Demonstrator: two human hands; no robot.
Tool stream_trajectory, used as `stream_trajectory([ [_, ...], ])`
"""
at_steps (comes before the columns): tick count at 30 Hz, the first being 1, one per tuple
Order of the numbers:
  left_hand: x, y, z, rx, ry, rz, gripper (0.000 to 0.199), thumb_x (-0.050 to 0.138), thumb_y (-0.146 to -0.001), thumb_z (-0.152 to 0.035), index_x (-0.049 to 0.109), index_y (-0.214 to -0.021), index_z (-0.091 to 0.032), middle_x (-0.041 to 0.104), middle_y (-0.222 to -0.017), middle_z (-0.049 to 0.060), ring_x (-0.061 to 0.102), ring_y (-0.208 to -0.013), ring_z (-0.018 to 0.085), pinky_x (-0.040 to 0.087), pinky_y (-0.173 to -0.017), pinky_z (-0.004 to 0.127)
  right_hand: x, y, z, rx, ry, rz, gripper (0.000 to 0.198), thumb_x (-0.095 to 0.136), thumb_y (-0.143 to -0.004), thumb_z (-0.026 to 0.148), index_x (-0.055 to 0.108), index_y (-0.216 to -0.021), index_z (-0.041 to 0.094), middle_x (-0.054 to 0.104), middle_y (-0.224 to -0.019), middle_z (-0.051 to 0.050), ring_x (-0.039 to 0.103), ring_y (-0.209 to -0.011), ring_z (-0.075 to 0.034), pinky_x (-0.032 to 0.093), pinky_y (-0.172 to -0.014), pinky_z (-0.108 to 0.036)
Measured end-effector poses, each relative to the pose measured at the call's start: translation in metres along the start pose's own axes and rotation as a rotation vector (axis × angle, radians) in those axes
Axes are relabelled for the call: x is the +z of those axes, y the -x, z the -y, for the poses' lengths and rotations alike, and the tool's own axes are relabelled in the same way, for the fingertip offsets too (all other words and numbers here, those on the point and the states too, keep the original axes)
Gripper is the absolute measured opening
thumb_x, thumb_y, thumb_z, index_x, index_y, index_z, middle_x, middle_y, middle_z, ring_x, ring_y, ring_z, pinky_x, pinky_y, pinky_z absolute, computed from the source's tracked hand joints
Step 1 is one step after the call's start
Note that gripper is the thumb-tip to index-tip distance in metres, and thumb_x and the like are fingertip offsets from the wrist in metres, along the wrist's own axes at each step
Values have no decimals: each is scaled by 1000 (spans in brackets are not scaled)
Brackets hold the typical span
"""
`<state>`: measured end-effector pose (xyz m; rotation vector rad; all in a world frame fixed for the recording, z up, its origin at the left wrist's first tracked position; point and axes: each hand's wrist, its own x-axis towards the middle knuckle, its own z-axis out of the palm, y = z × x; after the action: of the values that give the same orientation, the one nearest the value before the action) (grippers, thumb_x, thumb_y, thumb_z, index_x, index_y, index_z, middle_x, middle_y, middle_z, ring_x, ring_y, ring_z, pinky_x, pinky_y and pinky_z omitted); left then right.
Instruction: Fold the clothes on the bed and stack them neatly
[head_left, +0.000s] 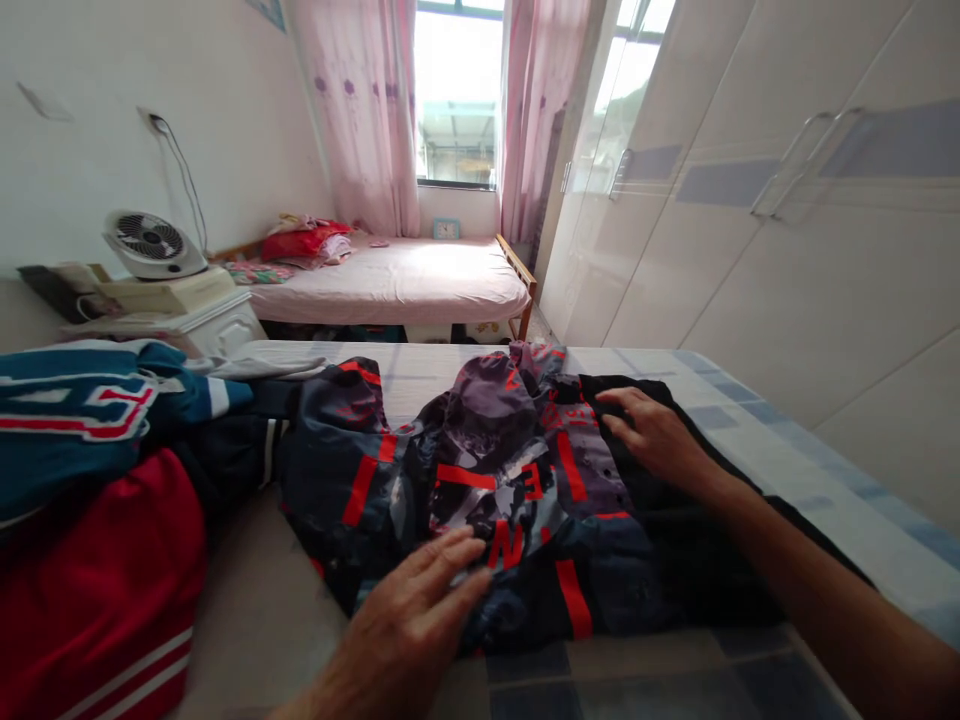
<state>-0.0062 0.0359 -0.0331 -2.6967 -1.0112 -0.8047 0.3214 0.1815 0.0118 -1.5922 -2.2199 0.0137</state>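
Observation:
A dark patterned jacket [457, 450] with a hood, red bars and red letters lies spread on the checked bed sheet. My left hand [412, 610] is over its lower front, fingers stretched out and nothing held; whether the fingertips press on the cloth I cannot tell. At the jacket's right side, my right hand [649, 430] hovers over or rests lightly on black cloth [675, 540], its fingers loosely bent and apart. That black cloth adjoins the jacket; whether it is the lining or a separate garment is unclear.
On the left are a teal garment [82, 410] with white and red trim and a red garment [105, 570] with white stripes. A fan [154, 243] stands on a cabinet behind them. Another bed [405, 280] is by the window, and white wardrobes [750, 270] line the right.

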Motion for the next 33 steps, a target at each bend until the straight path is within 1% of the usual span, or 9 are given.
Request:
stream_trajectory([
  [6, 43, -10, -5, 252, -72, 121, 58, 45, -89, -44, 41, -135, -8, 52, -135, 12, 43, -129, 26, 45, -99, 36, 61, -125, 62, -102, 106, 112, 43, 39, -91, 27, 46, -131, 12, 53, -131, -14, 48, -121, -22, 35, -101, -33],
  [9, 67, -6, 6, 293, -149, 66, 47, 44, -92, -34, 43, -135, -14, 52, -136, 5, 43, -128, 21, 42, -102, 31, 91, -164, 78, -115, 144, 147, 43, 40, -90, 21, 46, -133, 14, 53, -133, -13, 48, -121, -23, 37, -99, -35],
  [15, 89, 2, 16, 317, -213, -48, 41, 40, -94, -29, 44, -134, -24, 57, -131, 0, 54, -118, 17, 45, -97, 28, 126, -193, 90, -189, 211, 255, 45, 45, -80, 8, 60, -118, 27, 55, -128, -8, 57, -106, -24, 47, -81, -34],
  [20, 78, 1, 12, 261, -69, 98, 48, 43, -92, -37, 40, -137, -20, 49, -138, 7, 45, -126, 23, 40, -102, 37, 110, -195, 94, -173, 226, 198, 34, 39, -83, 9, 61, -106, 20, 55, -120, -11, 61, -93, -24, 47, -76, -36],
  [22, 72, 1, 11, 227, 25, 174, 59, 43, -89, -48, 34, -140, -19, 44, -142, 9, 40, -130, 26, 36, -105, 42, 84, -189, 91, -176, 183, 24, 33, 36, -85, 9, 56, -109, 20, 52, -124, -10, 58, -98, -23, 46, -79, -35],
  [25, 62, 0, 9, 167, 152, 305, 72, 41, -85, -60, 25, -144, -21, 34, -148, 10, 36, -133, 30, 32, -106, 52, 29, -155, 80, -228, 18, -478, 21, 39, -86, 13, 54, -98, 21, 51, -122, -8, 52, -105, -20, 47, -78, -31],
  [29, 50, -4, 4, 70, 198, 419, 76, 54, -81, -53, 23, -145, -26, 25, -151, 8, 31, -135, 32, 30, -105, 57, -33, -50, 50, -97, -35, -939, 5, 55, -83, 27, 54, -87, 24, 51, -117, -9, 51, -107, -23, 49, -76, -34],
  [31, 47, -7, 2, 34, 168, 433, 76, 60, -78, -50, 28, -143, -28, 28, -150, 8, 35, -133, 32, 36, -102, 54, -40, 14, 28, 94, 52, -914, 7, 57, -80, 27, 55, -87, 27, 50, -121, -10, 46, -118, -29, 46, -87, -42],
  [33, 47, -9, 0, 27, 123, 427, 74, 62, -77, -48, 31, -142, -29, 34, -148, 8, 40, -130, 31, 42, -99, 51, -31, 70, 2, 275, 30, -717, 7, 48, -82, 23, 53, -82, 28, 52, -119, -9, 47, -119, -30, 40, -97, -49],
])
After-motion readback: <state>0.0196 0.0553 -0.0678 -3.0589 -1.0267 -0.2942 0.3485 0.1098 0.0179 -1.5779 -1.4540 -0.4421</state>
